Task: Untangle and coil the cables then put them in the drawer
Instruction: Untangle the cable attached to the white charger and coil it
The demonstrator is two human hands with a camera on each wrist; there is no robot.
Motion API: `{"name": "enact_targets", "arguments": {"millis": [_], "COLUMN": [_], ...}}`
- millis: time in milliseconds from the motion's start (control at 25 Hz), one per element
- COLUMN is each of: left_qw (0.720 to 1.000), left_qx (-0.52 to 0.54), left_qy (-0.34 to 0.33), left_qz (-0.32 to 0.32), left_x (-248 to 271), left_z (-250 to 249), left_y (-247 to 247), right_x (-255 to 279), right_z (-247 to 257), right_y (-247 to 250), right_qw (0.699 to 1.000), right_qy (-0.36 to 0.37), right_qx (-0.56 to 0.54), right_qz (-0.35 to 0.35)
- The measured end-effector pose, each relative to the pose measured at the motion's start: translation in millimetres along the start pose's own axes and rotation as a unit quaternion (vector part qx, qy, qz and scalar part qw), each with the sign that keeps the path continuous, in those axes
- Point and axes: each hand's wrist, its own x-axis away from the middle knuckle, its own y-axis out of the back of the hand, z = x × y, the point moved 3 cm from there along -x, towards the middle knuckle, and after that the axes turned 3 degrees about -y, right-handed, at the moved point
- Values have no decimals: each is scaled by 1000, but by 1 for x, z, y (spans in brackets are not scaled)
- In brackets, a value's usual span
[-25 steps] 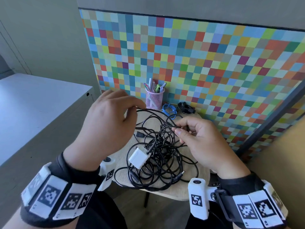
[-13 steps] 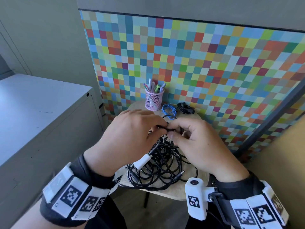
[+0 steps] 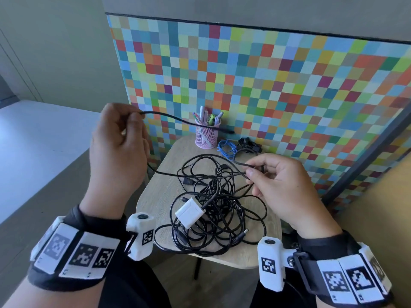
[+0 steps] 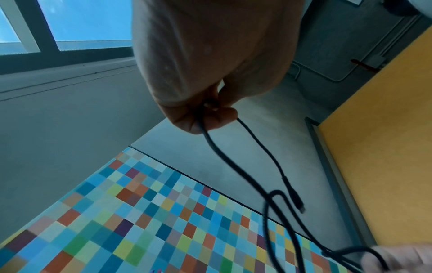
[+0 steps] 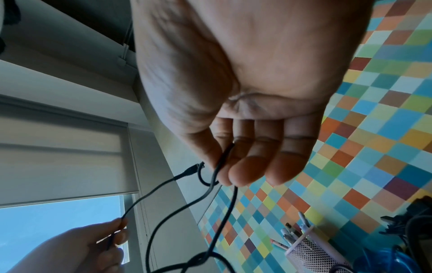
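A tangle of black cables (image 3: 213, 210) with a white charger block (image 3: 190, 211) lies on a small wooden table (image 3: 155, 192). My left hand (image 3: 117, 138) is raised to the left of the table and pinches one black cable (image 3: 178, 121) near its end; the plug (image 3: 229, 131) hangs free in front of the pen cup. In the left wrist view the fingers (image 4: 210, 118) grip that cable (image 4: 233, 166). My right hand (image 3: 275, 178) holds a loop of the same cable (image 5: 219, 177) over the pile's far right.
A pink mesh pen cup (image 3: 206, 135), a coiled blue cable (image 3: 226, 147) and a coiled black cable (image 3: 249, 144) stand at the table's back edge against a multicoloured checkered panel (image 3: 266, 85). A grey cabinet top (image 3: 33, 141) lies to the left. No drawer is in view.
The hands were together over the pile half a second ago. The left hand has since pulled up and to the left, drawing a cable end free; the right hand stayed near the pile.
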Motion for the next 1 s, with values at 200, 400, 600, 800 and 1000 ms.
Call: {"name": "enact_targets", "arguments": {"millis": [200,400,600,800,1000], "left_qw": [986,963,960,938,947], "left_qx": [77,5,-122,-179,-174], "left_qy": [6,-4,7,110,110], "left_qz": [148,269,250,277,246], "left_x": [8,28,27,32,40], "left_z": [-2,11,27,48,44], "left_y": [2,-2,5,-4,-24], "right_x": [-3,-6,-9,-10,-9], "right_z": [-5,-6,-5,-4,-1], "right_y": [1,-1,2,0,-6], "right_qw": [998,995,987,986,989], "right_qy": [-4,5,3,18,60], "right_qx": [-58,-93,-135,-153,-131], "right_qz": [-37,-44,-82,-56,-17]}}
